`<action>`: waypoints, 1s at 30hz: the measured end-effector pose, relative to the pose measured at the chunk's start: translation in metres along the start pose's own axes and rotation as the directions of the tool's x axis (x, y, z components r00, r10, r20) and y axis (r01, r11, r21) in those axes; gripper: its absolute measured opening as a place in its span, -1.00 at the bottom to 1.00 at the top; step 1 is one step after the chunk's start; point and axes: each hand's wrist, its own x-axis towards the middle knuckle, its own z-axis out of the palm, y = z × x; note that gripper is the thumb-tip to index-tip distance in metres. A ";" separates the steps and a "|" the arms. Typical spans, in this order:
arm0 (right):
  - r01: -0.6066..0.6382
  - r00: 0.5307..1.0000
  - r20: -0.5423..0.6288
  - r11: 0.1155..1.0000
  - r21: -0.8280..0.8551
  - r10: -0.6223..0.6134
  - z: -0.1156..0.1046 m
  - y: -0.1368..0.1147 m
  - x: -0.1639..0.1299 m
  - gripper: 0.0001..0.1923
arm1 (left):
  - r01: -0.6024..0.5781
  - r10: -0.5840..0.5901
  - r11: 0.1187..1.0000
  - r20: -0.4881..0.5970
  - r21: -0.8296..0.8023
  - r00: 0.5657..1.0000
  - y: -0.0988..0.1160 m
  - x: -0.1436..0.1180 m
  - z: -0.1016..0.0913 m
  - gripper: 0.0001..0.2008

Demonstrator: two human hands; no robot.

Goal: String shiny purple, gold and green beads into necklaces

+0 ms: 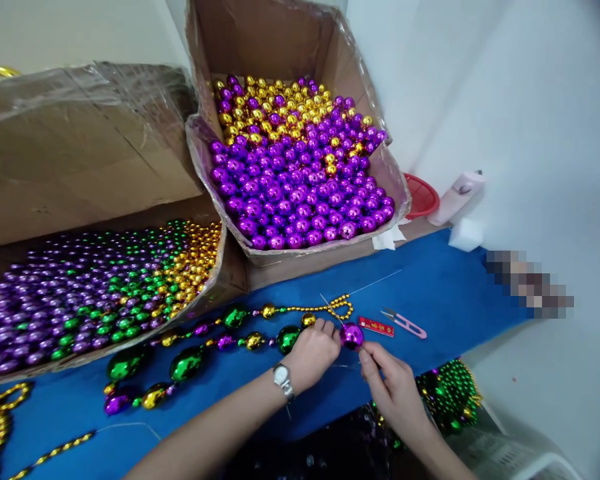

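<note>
Left hand (314,353) pinching a shiny purple ball (352,335) on the blue cloth (430,293). Right hand (391,385) fingers closed on thin thread just below it. Bead string (200,353) lying long, running left from the ball.

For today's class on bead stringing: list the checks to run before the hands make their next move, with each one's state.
1. Left hand on the purple bead: ok.
2. Right hand pinching by the bead: ok.
3. Thread through the bead: cannot tell.
4. Strung beads lying flat on the blue table: ok.
5. Snips within reach: ok.
6. Box of purple beads stocked: ok.
</note>
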 end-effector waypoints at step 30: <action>0.155 0.982 0.121 0.986 -0.057 -0.147 0.004 -0.013 0.006 -0.68 | -0.062 -0.510 -0.059 -0.024 -0.996 0.860 -0.036 -0.043 -0.074 -0.80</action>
